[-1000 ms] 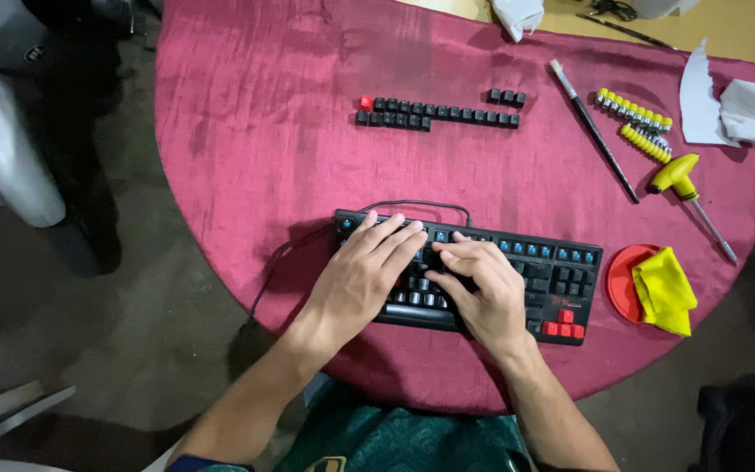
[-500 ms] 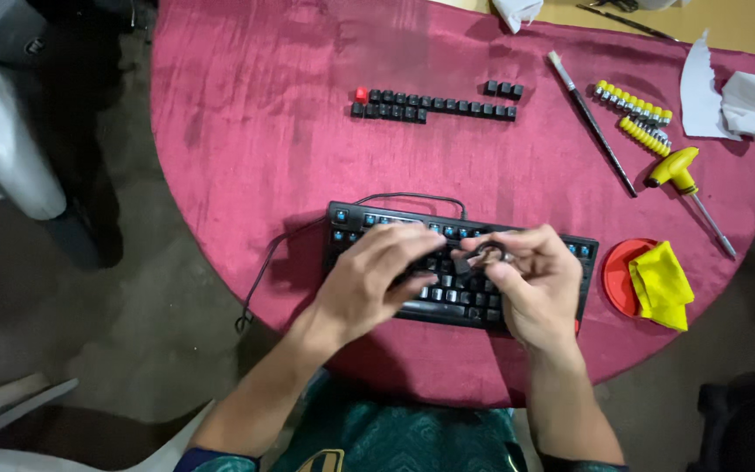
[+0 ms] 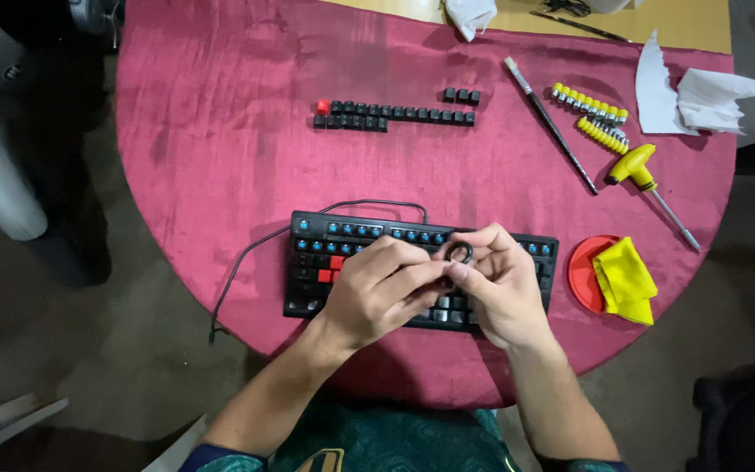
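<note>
Both hands are meeting over the middle of the frame, above a black keyboard (image 3: 334, 262) that is lying on the red cloth (image 3: 220, 131). The left hand (image 3: 377, 293) and the right hand (image 3: 500, 288) are pinching between their fingertips a small dark ring-shaped puller (image 3: 459, 253), which is sitting just above the keyboard's top row; both are closed on it, neither is released.

Risks, as I judge them: the puller is being held only by fingertips, so it could be slipping out and dropping among the bare switches. The left forearm is crossing the near edge of the cloth, so a drag there could be shifting the keyboard or tugging its cable (image 3: 238, 271), which is hanging off the table edge at lower left. The removed keycaps (image 3: 395, 115) in the upper middle are lying loose and could be scattering if the cloth is pulled.

Counts: one keyboard; one puller; one long row of removed keycaps with a red one at its left end, a shorter row under it, and three set apart at right, the exact number too small to tell. One thin brush (image 3: 552, 127), one yellow T-handle driver (image 3: 648, 188), two strips of yellow-collared bits (image 3: 596, 114), one red dish (image 3: 580, 271) holding one yellow cloth (image 3: 626, 278), and crumpled white tissue (image 3: 701, 87) at upper right.
</note>
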